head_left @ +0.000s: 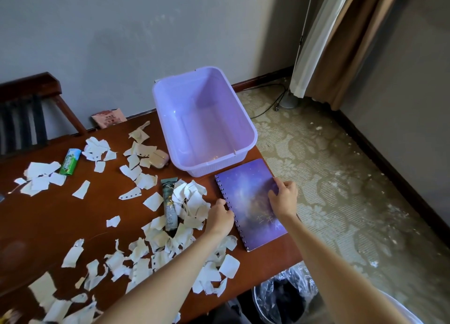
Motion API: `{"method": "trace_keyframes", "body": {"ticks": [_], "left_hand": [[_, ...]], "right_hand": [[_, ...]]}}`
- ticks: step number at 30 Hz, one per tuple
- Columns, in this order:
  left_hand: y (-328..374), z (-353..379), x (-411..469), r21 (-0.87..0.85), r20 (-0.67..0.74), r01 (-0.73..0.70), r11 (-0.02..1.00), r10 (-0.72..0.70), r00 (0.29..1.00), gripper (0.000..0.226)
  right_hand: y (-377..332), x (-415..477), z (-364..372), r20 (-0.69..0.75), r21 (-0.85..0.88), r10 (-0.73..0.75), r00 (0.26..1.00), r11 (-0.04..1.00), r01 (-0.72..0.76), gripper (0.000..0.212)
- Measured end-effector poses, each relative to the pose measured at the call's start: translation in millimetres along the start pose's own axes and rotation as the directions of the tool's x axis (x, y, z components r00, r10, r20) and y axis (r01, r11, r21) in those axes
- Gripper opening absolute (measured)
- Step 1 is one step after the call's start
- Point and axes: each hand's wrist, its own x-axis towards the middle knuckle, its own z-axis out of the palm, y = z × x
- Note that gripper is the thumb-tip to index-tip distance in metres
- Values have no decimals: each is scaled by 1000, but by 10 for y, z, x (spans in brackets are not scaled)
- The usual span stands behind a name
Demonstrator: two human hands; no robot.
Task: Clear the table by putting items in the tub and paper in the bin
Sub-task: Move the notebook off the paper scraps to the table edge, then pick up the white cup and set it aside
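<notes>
A purple spiral notebook [248, 202] lies flat at the table's right edge. My right hand [283, 196] grips its right edge, fingers curled over the cover. At the spiral binding on the left side rests my left hand [219, 217], fingertips touching it. Just behind the notebook stands the lilac tub [243, 119], with nothing inside. Torn paper scraps [155, 241] cover the brown table [53, 221]. A dark tube [169, 205], a green packet [70, 162] and a beige earbud case [159, 157] lie among the scraps. The bin [282, 299], lined with clear plastic, stands on the floor below the table's front right corner.
A reddish sachet [108, 118] leans at the table's back edge against the wall. A dark wooden chair [26, 109] stands at the far left. To the right is patterned carpet [341, 177], a lamp base with cable [288, 101] and curtains [336, 39].
</notes>
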Motion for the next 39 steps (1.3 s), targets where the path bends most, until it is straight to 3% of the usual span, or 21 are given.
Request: {"method": "trace_keyframes", "body": {"ticks": [6,9,11,15,20,22,25,28,30,32,34,36,39], "left_hand": [[22,-63,-54,-17,28,16,1000,-15,1000,45],[38,-202,-111,-33,4,-3,999,3,1000,41],[33,-360,-158,-71,-40,-38,997,35,999,38],[-62,-830,-318,-125,-181,-138,982,114,977,29],[-650,-1510,-610,-188,-359,-125,974,50,932,28],[-982,-1754,-726,-243,-409,-82,967,-25,912,28],[-1526,-2105,-897,-359,-471,-11,933,-171,866,27],[-2146,-2495,-1024,-433,-502,46,900,-284,817,26],[-2551,-2765,-1062,-521,-491,44,852,-342,801,23],[-2940,-3039,-1058,-602,-459,55,797,-401,793,20],[-3303,-3332,-1025,-645,-443,70,761,-447,777,27],[-3585,-3625,-996,-652,-437,88,753,-469,768,37],[-3919,-3947,-948,-599,-390,161,784,-462,797,47]], "right_hand": [[-41,-22,-40,-32,-124,-6,999,992,2,49],[-194,-141,-30,-173,-172,-154,973,977,125,40],[-348,-270,4,-234,-110,-277,932,960,258,36],[-856,-686,80,-32,175,-383,923,907,382,32],[-1509,-1156,531,235,263,-502,832,857,443,26],[-1771,-1336,787,365,257,-542,757,840,478,25],[-2128,-1649,1236,558,205,-597,577,773,601,24],[-2492,-2010,1741,645,203,-621,445,701,684,24],[-2737,-2247,2111,665,204,-631,399,668,716,23],[-2991,-2477,2502,658,193,-635,404,661,725,24],[-3277,-2716,2866,631,169,-622,464,693,700,30],[-3527,-2917,3190,614,136,-605,507,714,687,44],[-3800,-3106,3592,637,65,-575,514,704,707,68]]}}
